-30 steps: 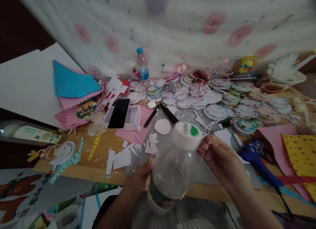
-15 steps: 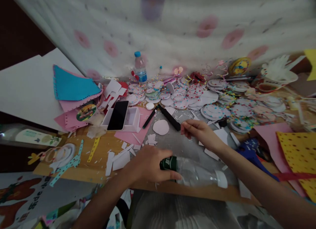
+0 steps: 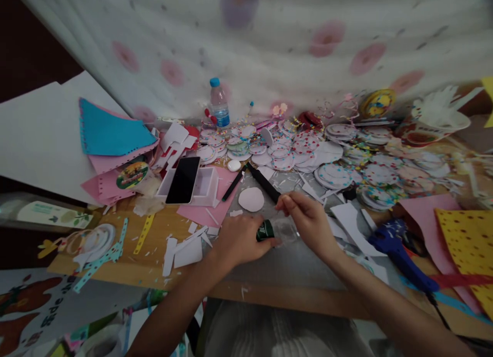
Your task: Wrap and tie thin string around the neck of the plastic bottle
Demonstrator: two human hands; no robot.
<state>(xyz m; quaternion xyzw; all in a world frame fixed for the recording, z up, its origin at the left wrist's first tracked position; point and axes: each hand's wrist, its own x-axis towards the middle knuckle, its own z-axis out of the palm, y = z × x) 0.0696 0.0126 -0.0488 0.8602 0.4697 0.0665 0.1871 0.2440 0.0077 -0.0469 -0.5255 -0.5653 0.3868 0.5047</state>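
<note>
My left hand (image 3: pixel 242 240) is wrapped around a clear plastic bottle (image 3: pixel 285 229) with a green label. The bottle lies low over the grey work surface, and its capped end is hidden behind my right hand. My right hand (image 3: pixel 306 215) is closed in a pinch beside the near end of a thick black marker (image 3: pixel 264 183). Whatever those fingers hold, if anything, does not show. Just beyond the bottle lies a white paper disc (image 3: pixel 251 199). A thinner dark pen (image 3: pixel 233 185) rests on pink paper.
Stacks of decorated paper discs (image 3: pixel 283 151) fill the back of the table. A phone (image 3: pixel 183 180) leans on a white box at left. At right lie a blue glue gun (image 3: pixel 404 257) and yellow dotted sheet (image 3: pixel 464 244). A blue-capped bottle (image 3: pixel 219 104) stands by the curtain.
My left hand has carried the bottle away from the table's front edge, up beside my right hand. My right hand has shifted slightly nearer me. The black marker stays put.
</note>
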